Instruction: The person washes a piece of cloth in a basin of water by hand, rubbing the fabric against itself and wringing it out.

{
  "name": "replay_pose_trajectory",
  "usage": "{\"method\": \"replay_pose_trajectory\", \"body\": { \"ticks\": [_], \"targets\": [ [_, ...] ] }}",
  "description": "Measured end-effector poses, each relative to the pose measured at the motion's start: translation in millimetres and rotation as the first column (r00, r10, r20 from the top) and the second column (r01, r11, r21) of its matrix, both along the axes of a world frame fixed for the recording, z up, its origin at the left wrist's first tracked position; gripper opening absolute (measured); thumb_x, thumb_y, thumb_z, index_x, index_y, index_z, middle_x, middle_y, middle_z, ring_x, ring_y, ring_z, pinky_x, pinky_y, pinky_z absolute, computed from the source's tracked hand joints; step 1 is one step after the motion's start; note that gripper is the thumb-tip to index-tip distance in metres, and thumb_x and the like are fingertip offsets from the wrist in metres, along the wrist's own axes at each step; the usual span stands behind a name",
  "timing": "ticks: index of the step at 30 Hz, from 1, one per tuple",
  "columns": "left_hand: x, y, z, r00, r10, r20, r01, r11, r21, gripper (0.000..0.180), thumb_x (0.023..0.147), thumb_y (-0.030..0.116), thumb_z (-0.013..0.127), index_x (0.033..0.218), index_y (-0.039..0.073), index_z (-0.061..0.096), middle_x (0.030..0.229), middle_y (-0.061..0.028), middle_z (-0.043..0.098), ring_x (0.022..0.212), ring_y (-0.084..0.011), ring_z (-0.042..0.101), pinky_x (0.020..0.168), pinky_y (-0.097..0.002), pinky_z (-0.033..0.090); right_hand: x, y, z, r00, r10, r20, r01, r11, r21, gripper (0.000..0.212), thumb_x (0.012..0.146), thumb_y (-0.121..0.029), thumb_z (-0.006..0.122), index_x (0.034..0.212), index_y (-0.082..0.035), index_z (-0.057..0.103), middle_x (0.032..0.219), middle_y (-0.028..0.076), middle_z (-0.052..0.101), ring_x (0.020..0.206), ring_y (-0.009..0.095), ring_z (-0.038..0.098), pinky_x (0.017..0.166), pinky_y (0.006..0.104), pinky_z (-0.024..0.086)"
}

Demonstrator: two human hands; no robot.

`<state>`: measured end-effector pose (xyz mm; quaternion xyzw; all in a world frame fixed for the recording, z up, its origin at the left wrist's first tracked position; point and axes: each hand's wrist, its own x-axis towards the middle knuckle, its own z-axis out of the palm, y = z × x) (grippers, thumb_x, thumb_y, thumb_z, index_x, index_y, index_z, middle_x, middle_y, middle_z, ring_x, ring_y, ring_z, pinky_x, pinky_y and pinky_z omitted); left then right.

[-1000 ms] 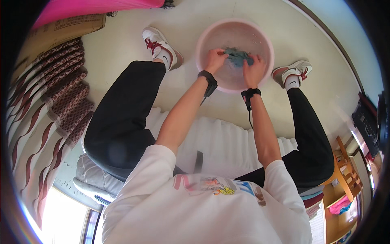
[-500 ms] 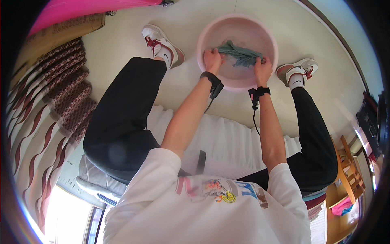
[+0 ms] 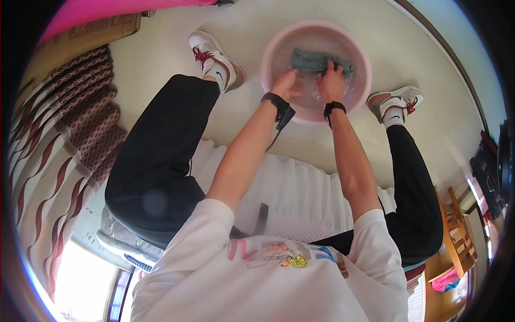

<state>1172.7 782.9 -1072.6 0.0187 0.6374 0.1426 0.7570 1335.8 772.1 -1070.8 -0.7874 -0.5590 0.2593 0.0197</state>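
A wet grey-green cloth [image 3: 310, 60] lies bunched lengthwise in a pale pink basin [image 3: 269, 51] of cloudy water. My right hand [image 3: 331, 86] is over the basin with its fingers spread, their tips resting on the cloth's near right part. Just left of it, my left hand [image 3: 285, 84] is at the near left of the water, off the cloth. Its fingers are apart with nothing between them, and some are blurred. Each wrist wears a black strap; the left one carries a small black device [image 3: 286, 114] with a cable.
The basin stands on a pale floor [image 3: 236, 19] between my two shoes [image 3: 217, 59]. White pleated fabric [image 3: 289, 182] hangs below my arms. On the left are a patterned curtain [image 3: 80, 118], a cardboard box [image 3: 91, 40] and a pink object [image 3: 123, 8]; a wooden chair [image 3: 456, 236] is at right.
Both hands have let go of the stretched cloth, which now lies bunched in the water. My right hand has moved left and turned onto it; the left has drawn slightly off.
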Motion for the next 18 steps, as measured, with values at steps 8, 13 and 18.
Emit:
{"method": "replay_pose_trajectory", "body": {
  "ticks": [8, 13, 18],
  "targets": [
    [-0.8, 6.1, -8.6, 0.981, 0.155, 0.113, -0.159, 0.987, 0.032, 0.056, 0.107, 0.036, 0.037, 0.151, 0.003, 0.032, 0.146, -0.0256, 0.042, 0.122, -0.0420, 0.055, 0.094, -0.0574, 0.054, 2.6, 27.7, 10.1, 0.986, -0.154, 0.056, 0.157, 0.986, -0.063, 0.063, 0.084, -0.036, 0.067, 0.138, -0.010, 0.050, 0.135, 0.026, 0.051, 0.108, 0.049, 0.063, 0.091, 0.0571, 0.052],
    [-7.8, 4.5, -1.4, 0.982, 0.169, 0.079, -0.168, 0.986, -0.019, 0.064, 0.107, 0.046, 0.031, 0.150, -0.001, 0.029, 0.146, -0.0248, 0.042, 0.122, -0.0402, 0.055, 0.097, -0.0584, 0.052, -12.1, 38.9, 34.6, 0.978, -0.209, -0.010, 0.209, 0.978, -0.021, 0.064, 0.082, -0.036, 0.068, 0.136, -0.006, 0.050, 0.131, 0.027, 0.055, 0.104, 0.050, 0.064, 0.090, 0.0553, 0.053],
    [32.1, -1.6, 15.0, 0.940, 0.254, 0.226, -0.220, 0.961, -0.167, 0.074, 0.105, 0.055, 0.036, 0.149, -0.004, 0.028, 0.139, -0.0287, 0.043, 0.126, -0.0408, 0.051, 0.102, -0.0611, 0.046, 2.1, 40.5, -8.0, 0.968, -0.242, 0.067, 0.241, 0.970, 0.014, 0.059, 0.081, -0.028, 0.072, 0.133, -0.006, 0.055, 0.127, 0.025, 0.059, 0.104, 0.049, 0.064, 0.088, 0.0542, 0.053]
  ]
}}
